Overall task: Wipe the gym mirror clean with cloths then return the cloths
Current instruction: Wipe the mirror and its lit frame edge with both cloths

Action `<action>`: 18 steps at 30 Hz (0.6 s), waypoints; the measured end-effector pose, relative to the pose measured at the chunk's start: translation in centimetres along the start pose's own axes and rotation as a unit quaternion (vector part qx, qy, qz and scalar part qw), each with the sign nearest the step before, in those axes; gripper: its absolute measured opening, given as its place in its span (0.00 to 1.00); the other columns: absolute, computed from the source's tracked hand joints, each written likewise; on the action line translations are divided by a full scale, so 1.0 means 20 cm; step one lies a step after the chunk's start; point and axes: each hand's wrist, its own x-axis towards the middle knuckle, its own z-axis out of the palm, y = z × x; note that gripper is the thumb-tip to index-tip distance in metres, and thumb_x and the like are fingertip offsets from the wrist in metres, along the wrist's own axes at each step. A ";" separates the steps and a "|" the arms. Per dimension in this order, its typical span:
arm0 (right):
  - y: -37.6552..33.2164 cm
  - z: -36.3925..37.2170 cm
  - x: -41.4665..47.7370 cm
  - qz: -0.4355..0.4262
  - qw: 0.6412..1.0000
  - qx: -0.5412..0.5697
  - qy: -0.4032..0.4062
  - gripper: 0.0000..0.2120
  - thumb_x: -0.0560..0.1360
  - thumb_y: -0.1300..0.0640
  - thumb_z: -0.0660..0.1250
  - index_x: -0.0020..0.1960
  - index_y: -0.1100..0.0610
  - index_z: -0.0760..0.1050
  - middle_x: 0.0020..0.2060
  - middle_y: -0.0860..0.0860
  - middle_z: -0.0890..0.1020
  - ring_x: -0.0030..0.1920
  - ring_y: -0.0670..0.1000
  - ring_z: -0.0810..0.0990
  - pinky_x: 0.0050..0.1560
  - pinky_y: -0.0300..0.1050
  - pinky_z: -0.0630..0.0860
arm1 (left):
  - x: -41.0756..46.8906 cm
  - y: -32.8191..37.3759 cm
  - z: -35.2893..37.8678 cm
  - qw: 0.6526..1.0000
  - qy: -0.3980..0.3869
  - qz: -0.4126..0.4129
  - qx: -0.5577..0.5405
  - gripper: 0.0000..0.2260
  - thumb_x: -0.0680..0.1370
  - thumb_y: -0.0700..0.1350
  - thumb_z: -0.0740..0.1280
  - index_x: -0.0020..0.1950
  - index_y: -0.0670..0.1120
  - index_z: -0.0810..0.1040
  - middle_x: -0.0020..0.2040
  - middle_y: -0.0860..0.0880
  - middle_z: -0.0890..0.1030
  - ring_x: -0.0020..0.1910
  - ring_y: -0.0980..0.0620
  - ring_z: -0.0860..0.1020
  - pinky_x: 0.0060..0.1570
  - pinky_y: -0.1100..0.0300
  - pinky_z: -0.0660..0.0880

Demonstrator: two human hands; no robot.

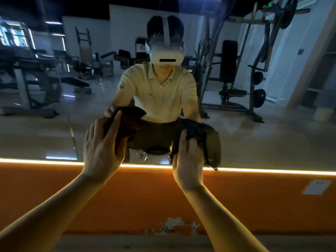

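Observation:
The gym mirror (54, 124) fills the upper part of the view and reflects a crouching person and the gym. My left hand (101, 148) lies flat with straight fingers on a dark brown cloth (127, 124), pressing it against the low part of the glass. My right hand (187, 160) grips a dark grey cloth (192, 128) bunched against the mirror, its fingers curled into the folds. An olive part of that cloth (213, 148) hangs down to the mirror's lower edge.
A glowing light strip (272, 171) runs along the mirror's bottom edge. Below it is an orange wall (145, 197) with chipped paint (174, 224) near the floor and a white label (316, 187) at right. Weight machines show only as reflections.

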 end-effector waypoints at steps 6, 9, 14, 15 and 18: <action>-0.40 0.19 -0.21 -0.295 0.946 -0.032 -0.128 0.30 0.72 0.61 0.63 0.75 0.52 0.75 0.56 0.54 0.82 0.54 0.54 0.83 0.56 0.48 0.82 | 0.01 -0.23 -0.19 0.995 0.008 -0.086 0.052 0.27 0.82 0.47 0.66 0.81 0.43 0.69 0.61 0.36 0.71 0.58 0.39 0.70 0.57 0.41 0.72; -0.38 0.18 -0.09 -0.309 0.950 -0.023 -0.045 0.26 0.71 0.60 0.68 0.69 0.54 0.81 0.46 0.54 0.82 0.44 0.54 0.83 0.44 0.48 0.81 | 0.01 -0.30 -0.17 0.996 0.017 -0.055 0.070 0.26 0.83 0.46 0.66 0.80 0.42 0.69 0.60 0.35 0.73 0.56 0.38 0.72 0.56 0.42 0.70; -0.22 0.00 0.31 -0.056 0.993 -0.037 0.101 0.27 0.82 0.53 0.59 0.79 0.57 0.63 0.53 0.57 0.71 0.47 0.54 0.74 0.49 0.50 0.74 | 0.00 -0.34 -0.10 0.996 0.051 0.002 0.068 0.27 0.82 0.44 0.69 0.80 0.44 0.65 0.62 0.32 0.75 0.57 0.36 0.74 0.56 0.43 0.69; -0.22 0.00 0.33 -0.022 0.992 -0.035 0.118 0.27 0.83 0.52 0.55 0.80 0.56 0.62 0.54 0.57 0.70 0.48 0.54 0.72 0.50 0.50 0.72 | 0.00 -0.34 -0.10 0.996 0.055 0.002 0.063 0.27 0.82 0.43 0.70 0.79 0.44 0.65 0.62 0.33 0.75 0.57 0.36 0.74 0.56 0.44 0.69; -0.36 0.11 0.24 -0.035 0.994 0.004 0.103 0.27 0.81 0.54 0.59 0.80 0.54 0.63 0.52 0.56 0.71 0.47 0.53 0.71 0.49 0.49 0.70 | 0.00 -0.37 -0.09 0.997 0.057 0.007 0.059 0.28 0.81 0.42 0.71 0.80 0.45 0.65 0.61 0.33 0.76 0.56 0.36 0.75 0.56 0.44 0.70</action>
